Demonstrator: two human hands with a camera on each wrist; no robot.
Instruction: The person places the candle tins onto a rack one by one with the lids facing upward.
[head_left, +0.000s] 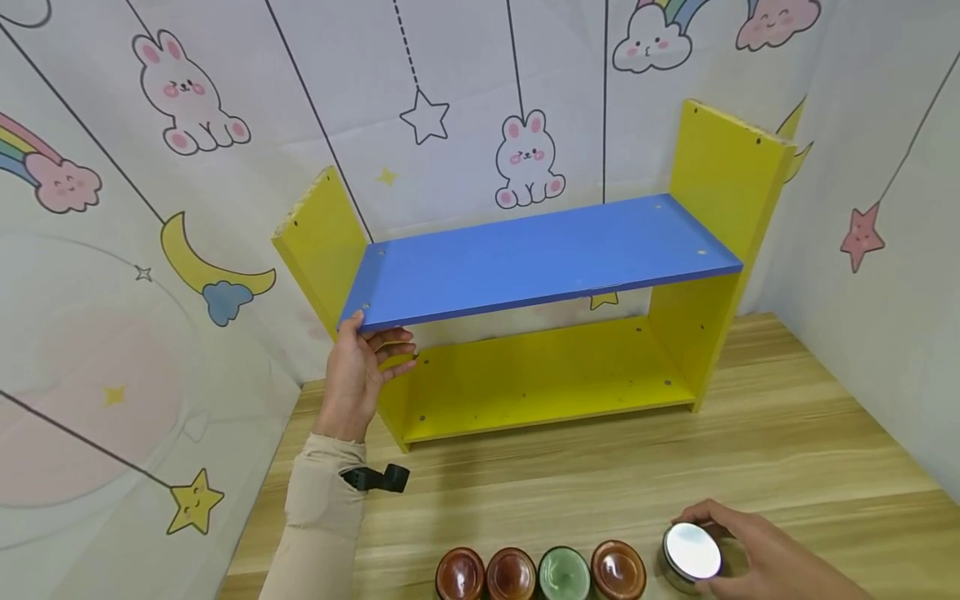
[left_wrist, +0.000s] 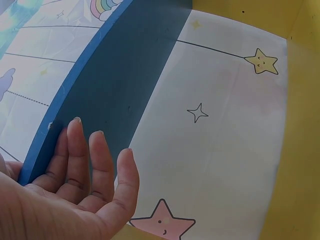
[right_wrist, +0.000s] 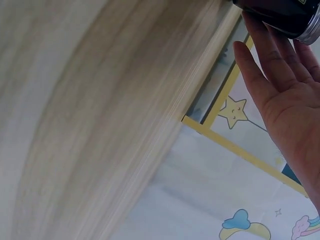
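Observation:
In the head view a small yellow shelf unit [head_left: 517, 383] stands against the wall, with a blue shelf board [head_left: 525, 258] across its middle. My left hand [head_left: 356, 375] grips the front left corner of that board, thumb on top and fingers below. The left wrist view shows the fingers [left_wrist: 102, 170] under the board's darker underside. At the lower right my right hand [head_left: 757, 546] holds a jar with a silver lid [head_left: 692, 551] between thumb and fingers. The right wrist view shows this jar's dark side [right_wrist: 270, 16], partly cut off, at the fingertips.
Left of the held jar, a row of reddish-brown jars [head_left: 512, 573] and a green jar [head_left: 565, 573] lines the near edge of the view. All rest on the wooden tabletop [head_left: 570, 475]. Cartoon-printed sheets [head_left: 450, 183] surround the table at the back and sides.

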